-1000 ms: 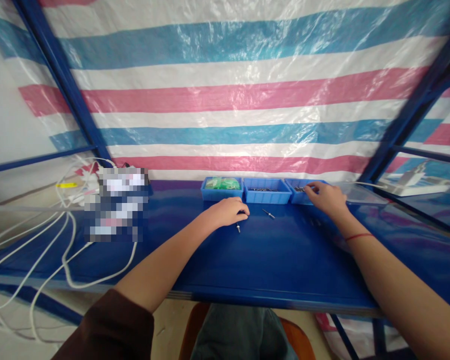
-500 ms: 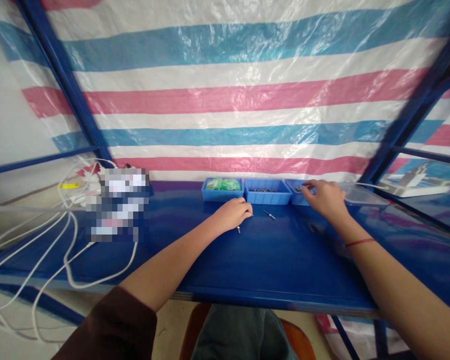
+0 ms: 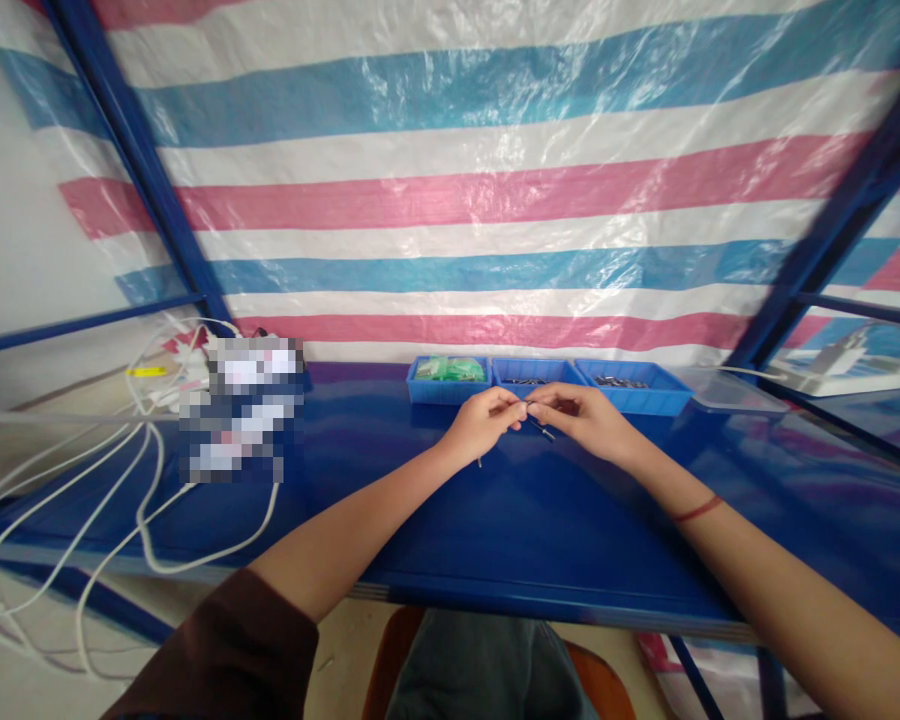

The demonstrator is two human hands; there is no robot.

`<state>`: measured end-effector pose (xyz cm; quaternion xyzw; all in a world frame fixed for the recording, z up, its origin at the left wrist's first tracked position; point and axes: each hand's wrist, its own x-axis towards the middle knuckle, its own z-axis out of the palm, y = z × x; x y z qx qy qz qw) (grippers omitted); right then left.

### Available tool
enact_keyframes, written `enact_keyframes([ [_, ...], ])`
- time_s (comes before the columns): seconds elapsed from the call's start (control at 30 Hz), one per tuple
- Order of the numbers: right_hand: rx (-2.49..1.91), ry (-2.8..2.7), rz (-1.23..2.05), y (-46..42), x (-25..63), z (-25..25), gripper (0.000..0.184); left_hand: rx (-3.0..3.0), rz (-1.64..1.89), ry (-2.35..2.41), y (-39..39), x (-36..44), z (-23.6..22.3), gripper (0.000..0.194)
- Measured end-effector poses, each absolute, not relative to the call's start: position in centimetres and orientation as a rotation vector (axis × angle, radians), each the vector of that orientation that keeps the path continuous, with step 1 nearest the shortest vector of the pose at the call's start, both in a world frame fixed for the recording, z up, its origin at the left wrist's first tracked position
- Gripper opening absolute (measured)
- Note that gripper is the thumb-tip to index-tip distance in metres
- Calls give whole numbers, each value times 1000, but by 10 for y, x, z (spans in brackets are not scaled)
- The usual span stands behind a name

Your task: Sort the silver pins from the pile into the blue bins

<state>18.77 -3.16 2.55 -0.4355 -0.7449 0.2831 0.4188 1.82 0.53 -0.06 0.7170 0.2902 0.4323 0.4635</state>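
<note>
My left hand [image 3: 486, 422] and my right hand [image 3: 583, 416] meet fingertip to fingertip just above the table, both closed in a pinch. Whatever they pinch is too small and too covered by the fingers to name. Under my right fingers a thin silvery screw-like piece [image 3: 546, 433] lies on the blue table [image 3: 540, 530]. A second small metal piece [image 3: 480, 462] shows beside my left wrist, partly hidden. Behind the hands stand a blue bin [image 3: 450, 394] with green packets, a middle bin [image 3: 499, 372] with small dark metal parts, and a right bin [image 3: 656, 400] with more metal parts.
A clear plastic lid [image 3: 742, 390] lies right of the bins. White cables [image 3: 146, 520] loop over the table's left side near blurred-out items [image 3: 244, 400]. Blue frame posts [image 3: 802, 230] and a striped plastic sheet [image 3: 450, 190] enclose the back.
My right hand has come left from the right bin to meet my left hand, uncovering that bin's metal parts. My left hand has moved slightly right.
</note>
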Motion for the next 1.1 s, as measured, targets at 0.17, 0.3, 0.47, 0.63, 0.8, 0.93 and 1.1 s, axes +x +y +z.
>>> enact_keyframes([
  [0.17,-1075,-1875,706,-32,190,29,35,1696,1092,731,2,19,4,16],
  [0.3,-1096,-1878,709,-31,191,29,33,1635,1180,720,2,20,3,18],
  [0.47,-1097,-1866,801,-29,191,27,33,1657,1242,681,5,20,-1,20],
  [0.63,-1101,-1854,875,-29,191,25,31,1682,1240,698,5,21,0,20],
  [0.8,-1088,-1862,910,-28,192,23,30,1660,1251,649,2,20,3,20],
  [0.93,-1040,-1859,922,-28,192,21,29,1682,1262,627,2,19,3,19],
  [1.1,-1018,-1842,785,-29,190,22,27,1684,1262,625,5,19,2,19],
])
